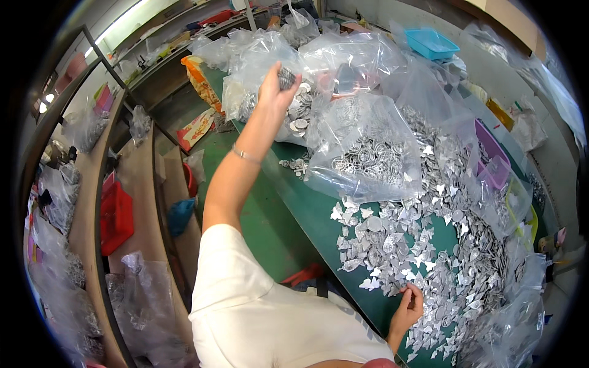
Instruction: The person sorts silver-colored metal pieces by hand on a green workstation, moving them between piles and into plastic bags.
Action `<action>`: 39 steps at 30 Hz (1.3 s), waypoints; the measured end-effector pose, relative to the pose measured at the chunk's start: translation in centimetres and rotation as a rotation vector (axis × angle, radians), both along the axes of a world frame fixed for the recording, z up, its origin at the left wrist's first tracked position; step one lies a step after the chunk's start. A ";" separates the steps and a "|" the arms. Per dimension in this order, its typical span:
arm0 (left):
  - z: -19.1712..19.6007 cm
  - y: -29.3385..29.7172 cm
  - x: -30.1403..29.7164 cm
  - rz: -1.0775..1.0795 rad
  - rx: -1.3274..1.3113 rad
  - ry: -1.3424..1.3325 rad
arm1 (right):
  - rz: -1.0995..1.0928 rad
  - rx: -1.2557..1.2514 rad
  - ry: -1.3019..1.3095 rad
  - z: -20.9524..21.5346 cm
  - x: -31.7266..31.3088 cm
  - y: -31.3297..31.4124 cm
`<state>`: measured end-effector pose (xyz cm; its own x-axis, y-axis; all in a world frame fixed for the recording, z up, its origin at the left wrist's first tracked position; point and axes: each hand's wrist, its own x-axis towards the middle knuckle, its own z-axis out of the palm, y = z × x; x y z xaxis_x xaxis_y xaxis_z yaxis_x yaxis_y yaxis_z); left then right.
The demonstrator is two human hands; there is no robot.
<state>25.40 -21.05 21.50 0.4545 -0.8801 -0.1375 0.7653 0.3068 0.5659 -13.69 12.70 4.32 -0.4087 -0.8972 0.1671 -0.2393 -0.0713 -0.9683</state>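
My left hand reaches out over the far left end of the table, its fingers wrapped round a stack of round metal pieces. Below it, loose silvery discs spill from a clear plastic bag. At the table's near edge, my right hand has its thumb and fingers curled together; what they hold, if anything, is too small to make out. Flat butterfly-shaped metal pieces lie spread beside that hand, with a larger heap to its right.
A clear bag of ring-like metal pieces lies mid-table on the green tabletop. Along the far side are a blue basket and a purple basket. To the left stand shelves with a red bin.
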 end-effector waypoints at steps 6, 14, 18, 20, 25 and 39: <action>1.4 -3.8 2.2 0.054 0.036 -0.267 | 0.042 0.039 0.008 0.1 0.2 0.3; 0.0 2.7 1.5 0.076 -0.174 -0.705 | 0.055 0.082 0.037 -0.2 0.1 0.2; -4.3 10.4 -3.4 0.704 -0.152 -1.110 | 0.032 0.055 0.059 -0.7 0.1 0.2; -9.0 11.6 -3.4 0.532 0.196 -0.876 | 0.064 0.061 0.065 -0.5 0.4 0.5; -11.2 11.1 -5.1 -0.422 0.460 -0.444 | 0.125 0.094 0.076 -0.6 0.5 0.7; -2.0 -1.9 3.8 -0.178 0.067 -0.603 | 0.059 0.028 -0.084 -2.4 0.4 1.2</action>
